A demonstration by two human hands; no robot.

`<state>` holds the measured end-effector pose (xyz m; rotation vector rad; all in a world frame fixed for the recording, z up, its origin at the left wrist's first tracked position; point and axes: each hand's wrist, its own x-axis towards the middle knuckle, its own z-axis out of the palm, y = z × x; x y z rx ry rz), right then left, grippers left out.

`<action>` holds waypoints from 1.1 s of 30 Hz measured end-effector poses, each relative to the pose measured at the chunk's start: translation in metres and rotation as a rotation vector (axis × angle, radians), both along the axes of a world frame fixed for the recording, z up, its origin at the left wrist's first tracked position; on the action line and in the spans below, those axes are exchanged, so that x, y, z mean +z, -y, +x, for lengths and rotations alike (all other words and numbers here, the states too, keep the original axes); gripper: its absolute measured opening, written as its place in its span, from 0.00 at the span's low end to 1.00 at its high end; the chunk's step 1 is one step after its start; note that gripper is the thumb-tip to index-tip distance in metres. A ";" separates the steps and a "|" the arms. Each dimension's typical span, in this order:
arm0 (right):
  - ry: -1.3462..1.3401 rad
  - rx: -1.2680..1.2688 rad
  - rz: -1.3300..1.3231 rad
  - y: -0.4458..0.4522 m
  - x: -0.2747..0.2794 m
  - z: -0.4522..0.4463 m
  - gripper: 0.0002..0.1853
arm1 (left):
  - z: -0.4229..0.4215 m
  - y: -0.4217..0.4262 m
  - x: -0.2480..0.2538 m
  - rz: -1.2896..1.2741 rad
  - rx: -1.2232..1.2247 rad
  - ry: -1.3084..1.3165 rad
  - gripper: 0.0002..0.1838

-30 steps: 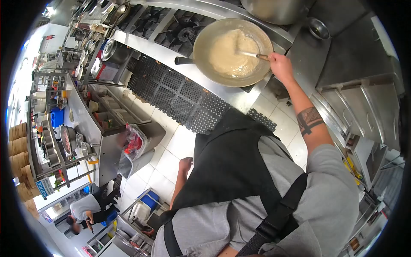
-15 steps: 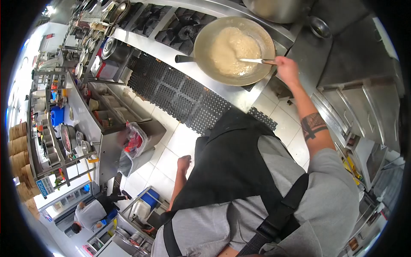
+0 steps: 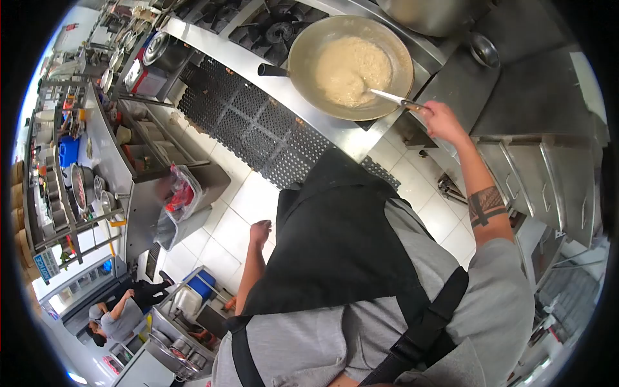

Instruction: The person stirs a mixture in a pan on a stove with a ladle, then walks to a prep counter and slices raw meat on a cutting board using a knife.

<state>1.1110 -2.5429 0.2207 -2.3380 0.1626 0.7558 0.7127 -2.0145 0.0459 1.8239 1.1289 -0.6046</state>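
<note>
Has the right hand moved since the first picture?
Yes: against the fixed burner left of the wok, the right hand has shifted right and down in the picture.

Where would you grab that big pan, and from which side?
Probably by the dark handle, coming from the left: it juts from the pan on that side, away from the utensil on the right. With mixture inside, a firm, level hold seems wise.

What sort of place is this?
Most likely a commercial kitchen: a large wok of pale mixture, a stove burner beside it, and a perforated black floor mat in front.
</note>
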 end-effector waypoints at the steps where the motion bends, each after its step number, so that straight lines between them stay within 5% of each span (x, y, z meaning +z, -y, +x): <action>1: -0.006 0.012 -0.009 0.007 -0.002 -0.002 0.15 | -0.002 -0.002 -0.007 -0.021 0.022 0.001 0.20; 3: 0.650 0.193 -0.204 0.024 -0.004 -0.004 0.15 | -0.005 0.001 -0.010 -0.016 0.006 -0.008 0.20; 9: 0.810 0.031 -0.269 0.034 -0.020 0.004 0.16 | -0.001 0.016 0.009 -0.011 -0.007 -0.067 0.20; 16: 0.388 -0.082 -0.130 0.013 -0.067 -0.016 0.16 | -0.016 0.011 0.003 -0.006 -0.062 -0.037 0.20; 18: -0.259 -0.589 0.648 0.002 -0.063 -0.028 0.13 | -0.028 0.003 -0.016 0.003 -0.121 -0.027 0.19; 21: -0.246 -0.612 0.730 -0.013 -0.047 -0.041 0.11 | -0.032 0.002 -0.019 0.022 -0.270 0.083 0.19; 23: -0.219 -0.594 0.747 -0.013 -0.047 -0.043 0.11 | -0.012 0.016 0.010 0.014 -0.069 -0.035 0.19; 28: -0.027 -0.556 0.744 -0.018 -0.038 -0.043 0.11 | -0.007 0.014 0.011 -0.004 -0.059 -0.016 0.19; 33: 0.168 -0.465 0.512 -0.009 -0.044 -0.030 0.15 | -0.001 0.016 0.014 0.014 -0.049 -0.038 0.19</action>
